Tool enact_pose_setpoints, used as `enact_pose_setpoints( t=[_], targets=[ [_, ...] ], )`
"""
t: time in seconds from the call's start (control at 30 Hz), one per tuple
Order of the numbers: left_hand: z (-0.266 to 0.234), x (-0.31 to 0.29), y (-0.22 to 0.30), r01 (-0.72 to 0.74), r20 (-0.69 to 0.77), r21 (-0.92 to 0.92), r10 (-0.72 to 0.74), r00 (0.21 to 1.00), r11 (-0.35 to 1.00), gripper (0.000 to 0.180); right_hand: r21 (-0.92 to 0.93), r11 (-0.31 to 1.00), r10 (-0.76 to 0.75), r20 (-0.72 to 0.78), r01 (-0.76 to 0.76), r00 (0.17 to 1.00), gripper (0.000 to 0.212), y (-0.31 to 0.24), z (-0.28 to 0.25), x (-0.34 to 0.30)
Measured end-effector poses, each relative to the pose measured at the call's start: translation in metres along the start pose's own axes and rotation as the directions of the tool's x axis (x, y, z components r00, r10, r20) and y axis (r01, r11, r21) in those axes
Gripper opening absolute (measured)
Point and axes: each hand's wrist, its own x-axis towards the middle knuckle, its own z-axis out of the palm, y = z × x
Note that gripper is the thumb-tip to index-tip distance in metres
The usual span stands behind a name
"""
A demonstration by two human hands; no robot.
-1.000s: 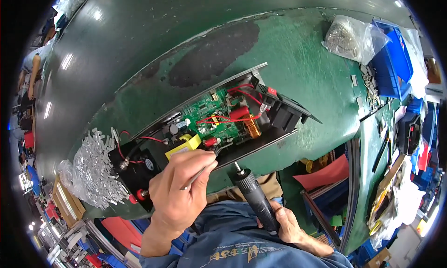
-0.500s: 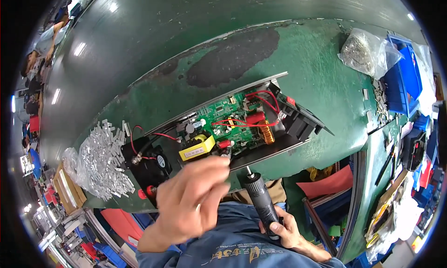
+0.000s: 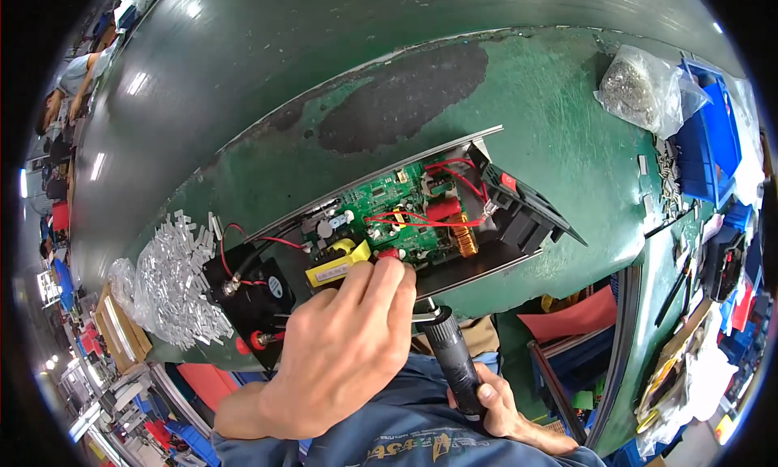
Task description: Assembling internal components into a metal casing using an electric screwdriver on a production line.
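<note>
At the case's (image 3: 486, 265) seven o'clock, left hand (image 3: 344, 355), grip unclear, now sits nearer the screwdriver (image 3: 450, 357) right hand (image 3: 498, 402) grasps; tighter workspace.

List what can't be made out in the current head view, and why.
All in the head view:
- What the left hand touches at its fingertips: hidden beneath the hand itself.
- Part of the open case's near side: covered by the left hand.
- Whether the black screwdriver carries a screw: tip too small.
- Some fingers of the right hand: behind the screwdriver.
- Exact parts in the clear bag: too small, behind plastic.
</note>
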Motion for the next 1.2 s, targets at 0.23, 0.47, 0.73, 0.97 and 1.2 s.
enact_pose_setpoints(
  t=[0.23,0.47,0.73,0.97,1.2],
  targets=[
    [0.000,0.000,-0.003,-0.022,0.001,-0.031,0.022,1.000,0.999,0.034,0.021,1.000,-0.013,-0.027,0.014,1.000,0.089,0.001,0.005,0.004],
    [0.003,0.000,-0.008,-0.004,0.017,-0.182,0.007,1.000,0.983,0.039,0.022,0.999,0.037,0.028,-0.037,0.999,0.087,0.004,0.002,0.006],
    [-0.007,0.009,0.000,0.092,-0.002,-0.317,-0.098,0.995,0.944,0.018,0.599,0.676,0.019,0.569,-0.430,0.822,0.090,0.015,-0.009,0.024],
    [-0.002,0.003,0.003,0.080,-0.112,-0.186,-0.102,0.988,0.979,0.010,-0.039,0.993,-0.112,-0.075,0.109,0.991,0.080,0.016,-0.042,-0.006],
    [-0.021,-0.010,0.032,0.041,-0.345,-0.302,-0.150,0.926,0.952,0.025,-0.402,0.880,-0.441,-0.489,0.254,0.753,0.055,-0.104,-0.072,-0.001]
  ],
)
